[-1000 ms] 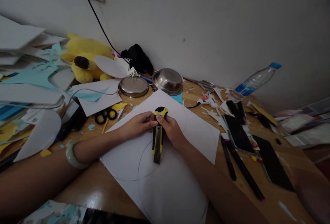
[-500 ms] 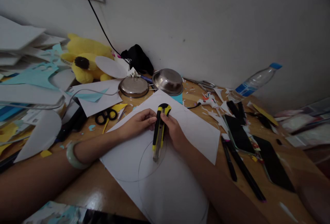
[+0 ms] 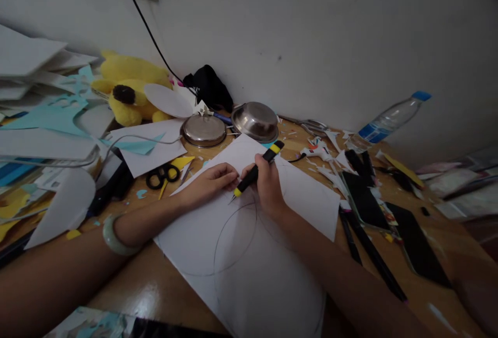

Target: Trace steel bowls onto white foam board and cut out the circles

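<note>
Holding a cutter [image 3: 252,175], right fingers [image 3: 260,161] partly hidden, left fingers [image 3: 225,169] curled, any hold unclear

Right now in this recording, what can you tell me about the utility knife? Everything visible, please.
The utility knife has a long black handle with yellow sections near both ends; it looks like plastic or rubber. A thin, metallic-looking blade sticks out of the lower end. The right hand grips it at a slant, blade end down and toward the left hand's side, over the white sheet. The left hand is close by; whether the blade tip touches the sheet is unclear.
</note>
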Tool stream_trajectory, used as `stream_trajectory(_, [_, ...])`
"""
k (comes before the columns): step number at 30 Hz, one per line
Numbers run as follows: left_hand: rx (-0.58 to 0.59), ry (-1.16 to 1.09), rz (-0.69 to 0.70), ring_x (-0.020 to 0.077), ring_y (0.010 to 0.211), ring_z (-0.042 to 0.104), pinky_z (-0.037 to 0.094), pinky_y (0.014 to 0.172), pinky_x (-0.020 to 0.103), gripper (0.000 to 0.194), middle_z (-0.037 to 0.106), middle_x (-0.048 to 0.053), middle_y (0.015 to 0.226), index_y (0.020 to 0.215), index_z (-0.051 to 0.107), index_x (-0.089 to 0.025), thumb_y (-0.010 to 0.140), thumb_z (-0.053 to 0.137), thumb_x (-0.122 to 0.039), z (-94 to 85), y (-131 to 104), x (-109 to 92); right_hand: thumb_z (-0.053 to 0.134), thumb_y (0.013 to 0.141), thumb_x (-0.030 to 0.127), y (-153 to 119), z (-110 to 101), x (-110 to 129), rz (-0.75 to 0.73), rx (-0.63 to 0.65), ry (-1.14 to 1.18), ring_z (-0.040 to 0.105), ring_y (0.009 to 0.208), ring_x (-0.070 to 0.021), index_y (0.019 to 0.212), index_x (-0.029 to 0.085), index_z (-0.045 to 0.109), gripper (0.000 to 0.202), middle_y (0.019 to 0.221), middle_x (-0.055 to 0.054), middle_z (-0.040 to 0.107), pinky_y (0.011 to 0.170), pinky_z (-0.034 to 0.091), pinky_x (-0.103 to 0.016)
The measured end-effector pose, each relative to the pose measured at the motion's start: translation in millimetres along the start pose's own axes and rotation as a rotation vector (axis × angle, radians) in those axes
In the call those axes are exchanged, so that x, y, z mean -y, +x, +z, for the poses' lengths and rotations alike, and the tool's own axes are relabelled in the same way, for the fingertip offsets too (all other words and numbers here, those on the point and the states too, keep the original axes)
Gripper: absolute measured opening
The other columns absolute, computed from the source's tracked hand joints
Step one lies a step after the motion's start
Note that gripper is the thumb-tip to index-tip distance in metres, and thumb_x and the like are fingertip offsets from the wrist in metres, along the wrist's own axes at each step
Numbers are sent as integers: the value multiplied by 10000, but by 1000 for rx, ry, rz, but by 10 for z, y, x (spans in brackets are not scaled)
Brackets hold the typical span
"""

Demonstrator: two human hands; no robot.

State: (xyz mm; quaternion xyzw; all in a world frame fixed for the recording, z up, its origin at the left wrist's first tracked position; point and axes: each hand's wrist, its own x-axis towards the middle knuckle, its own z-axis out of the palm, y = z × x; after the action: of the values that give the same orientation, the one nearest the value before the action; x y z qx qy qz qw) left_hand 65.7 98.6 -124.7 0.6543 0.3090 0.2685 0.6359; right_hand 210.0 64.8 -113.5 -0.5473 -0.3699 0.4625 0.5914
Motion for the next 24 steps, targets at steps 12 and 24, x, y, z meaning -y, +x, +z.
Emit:
stream_trajectory(12, [99, 25, -42, 123, 752, 504, 381, 716, 264, 241, 543, -24, 778, 856, 531, -165, 746, 605, -367, 36, -15, -19, 640, 654, 345, 26, -225, -248, -157, -128, -12, 455, 554, -97, 840, 223, 403, 326, 658, 59, 501, 488, 381, -216])
stream_trajectory(24, [204, 174, -14, 139, 778, 521, 408, 724, 265, 175, 551, -19, 786, 845, 534, -184, 784, 542, -348, 41, -56, -70, 601, 664, 328, 17, -235, -313, -233, -10, -81, 442, 526, -101, 872, 244, 309, 368, 601, 92, 482, 519, 393, -240])
